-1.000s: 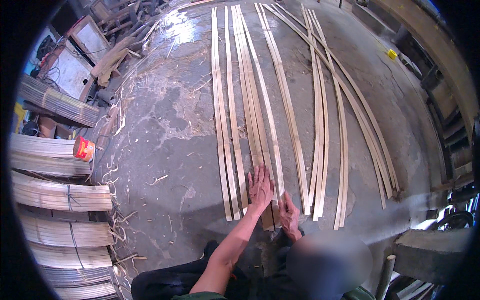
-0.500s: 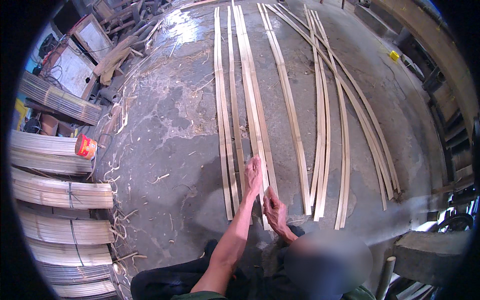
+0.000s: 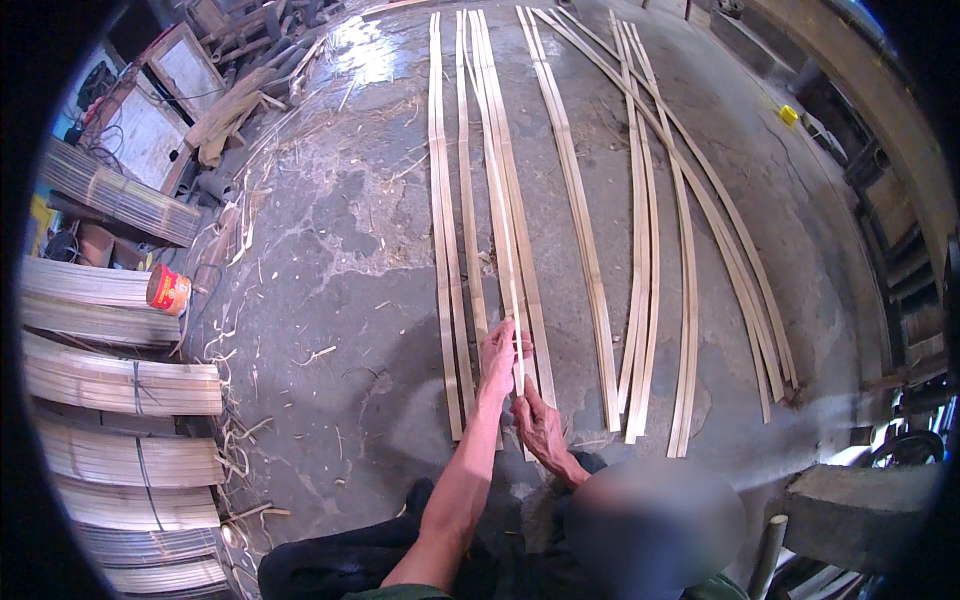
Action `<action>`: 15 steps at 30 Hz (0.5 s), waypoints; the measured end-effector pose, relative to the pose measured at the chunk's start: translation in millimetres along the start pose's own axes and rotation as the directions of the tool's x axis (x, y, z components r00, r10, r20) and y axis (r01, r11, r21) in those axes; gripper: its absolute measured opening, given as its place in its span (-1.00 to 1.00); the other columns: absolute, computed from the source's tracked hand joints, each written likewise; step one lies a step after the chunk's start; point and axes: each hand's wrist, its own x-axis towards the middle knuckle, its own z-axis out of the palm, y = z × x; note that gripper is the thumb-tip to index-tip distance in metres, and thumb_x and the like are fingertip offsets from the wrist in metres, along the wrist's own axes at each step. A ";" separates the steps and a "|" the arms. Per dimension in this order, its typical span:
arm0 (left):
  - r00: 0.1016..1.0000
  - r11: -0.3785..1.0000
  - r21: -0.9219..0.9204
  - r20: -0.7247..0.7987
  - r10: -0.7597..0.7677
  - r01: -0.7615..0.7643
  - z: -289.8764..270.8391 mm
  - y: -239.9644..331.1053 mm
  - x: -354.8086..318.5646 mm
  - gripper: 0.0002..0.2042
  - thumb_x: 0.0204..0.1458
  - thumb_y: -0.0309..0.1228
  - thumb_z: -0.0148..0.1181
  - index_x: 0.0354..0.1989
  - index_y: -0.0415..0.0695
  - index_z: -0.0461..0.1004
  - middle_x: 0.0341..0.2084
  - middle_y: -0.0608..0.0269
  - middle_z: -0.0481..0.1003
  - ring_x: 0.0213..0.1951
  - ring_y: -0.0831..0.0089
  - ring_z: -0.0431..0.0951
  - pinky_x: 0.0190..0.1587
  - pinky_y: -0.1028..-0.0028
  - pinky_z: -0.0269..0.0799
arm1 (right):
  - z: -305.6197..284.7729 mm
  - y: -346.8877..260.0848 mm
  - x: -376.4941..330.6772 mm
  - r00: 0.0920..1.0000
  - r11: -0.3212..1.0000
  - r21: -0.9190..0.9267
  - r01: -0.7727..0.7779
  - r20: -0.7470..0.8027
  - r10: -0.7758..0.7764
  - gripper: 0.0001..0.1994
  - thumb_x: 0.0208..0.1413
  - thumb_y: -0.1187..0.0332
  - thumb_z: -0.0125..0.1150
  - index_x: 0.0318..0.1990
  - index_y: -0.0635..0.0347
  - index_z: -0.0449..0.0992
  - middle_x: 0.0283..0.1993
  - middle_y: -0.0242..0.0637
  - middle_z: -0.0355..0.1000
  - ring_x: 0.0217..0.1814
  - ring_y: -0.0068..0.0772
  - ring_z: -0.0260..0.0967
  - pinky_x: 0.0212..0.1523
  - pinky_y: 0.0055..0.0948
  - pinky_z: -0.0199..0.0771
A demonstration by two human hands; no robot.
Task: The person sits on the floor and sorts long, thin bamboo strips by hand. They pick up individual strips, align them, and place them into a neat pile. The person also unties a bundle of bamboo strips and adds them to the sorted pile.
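A long, pale split-bamboo strip (image 3: 514,290) runs away from me between both hands, its narrow side showing. My left hand (image 3: 499,357) is closed around it from the left, fingers curled across the strip. Just nearer to me, my right hand (image 3: 541,428) pinches the strip close to its near end. Beneath and beside my hands, more bamboo strips lie lengthwise on the floor. One flat strip (image 3: 538,352) lies just right of the held one, and a pair (image 3: 446,270) is to the left.
Farther right lie more strips (image 3: 580,220), some crossing (image 3: 690,180). Tied bundles of strips (image 3: 120,375) are stacked along the left, with a red tin (image 3: 168,290) on them. Shavings litter the concrete floor (image 3: 330,290). A concrete block (image 3: 860,515) stands at the lower right.
The held strip has turned from its broad face to its narrow side. My right hand has shifted slightly left and closed on it; my left hand has moved slightly toward me.
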 end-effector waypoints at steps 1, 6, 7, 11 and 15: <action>0.998 0.998 0.022 -0.025 0.052 -0.051 0.0 -0.7 0.1 -0.79 0.21 -0.28 0.13 -0.19 -0.19 0.48 -0.51 0.33 0.45 -0.54 0.57 0.48 -0.50 0.54 0.47 | 1.4 -7.1 1.1 0.999 0.999 0.054 -0.007 0.044 0.004 -0.52 0.33 0.27 -0.04 0.36 0.14 0.16 -0.47 -0.37 0.41 -0.52 -0.59 0.34 -0.51 -0.48 0.40; 0.991 0.965 0.250 -0.088 0.103 -0.078 -14.1 -15.1 16.7 -0.77 0.18 -0.31 0.13 -0.15 -0.21 0.53 -0.53 0.29 0.44 -0.51 0.49 0.46 -0.48 0.47 0.41 | 3.5 11.3 7.1 0.969 0.967 0.188 -0.174 0.209 0.134 -0.60 0.38 0.24 -0.16 0.27 0.20 0.24 -0.40 -0.31 0.47 -0.47 -0.52 0.43 -0.43 -0.44 0.49; 0.971 0.908 0.392 -0.119 0.206 -0.145 -17.0 -19.7 17.6 -0.75 0.17 -0.30 0.12 -0.14 -0.23 0.52 -0.49 0.20 0.47 -0.45 0.41 0.48 -0.39 0.41 0.42 | 3.3 13.4 6.1 0.960 0.956 0.213 -0.202 0.234 0.151 -0.62 0.38 0.23 -0.15 0.24 0.22 0.27 -0.37 -0.30 0.48 -0.43 -0.53 0.43 -0.39 -0.46 0.48; 0.838 0.682 0.662 -0.148 0.525 -0.310 -9.5 -20.3 11.0 -0.67 0.14 -0.27 0.09 -0.12 -0.34 0.48 -0.32 -0.10 0.53 -0.23 0.08 0.52 -0.09 0.24 0.40 | 6.1 -6.3 2.5 0.989 0.984 0.142 -0.104 0.121 0.087 -0.64 0.38 0.21 -0.12 0.12 0.28 0.39 -0.28 -0.28 0.50 -0.25 -0.60 0.38 -0.20 -0.52 0.42; 0.808 0.610 0.742 -0.161 0.567 -0.280 -6.0 -18.4 7.2 -0.65 0.14 -0.28 0.08 -0.10 -0.38 0.47 -0.24 -0.17 0.52 -0.15 -0.01 0.52 -0.06 0.20 0.38 | 6.1 12.2 7.5 0.986 0.985 0.167 -0.053 0.163 0.025 -0.69 0.36 0.17 -0.11 -0.08 0.28 0.37 -0.38 -0.24 0.49 -0.37 -0.48 0.52 -0.37 -0.42 0.53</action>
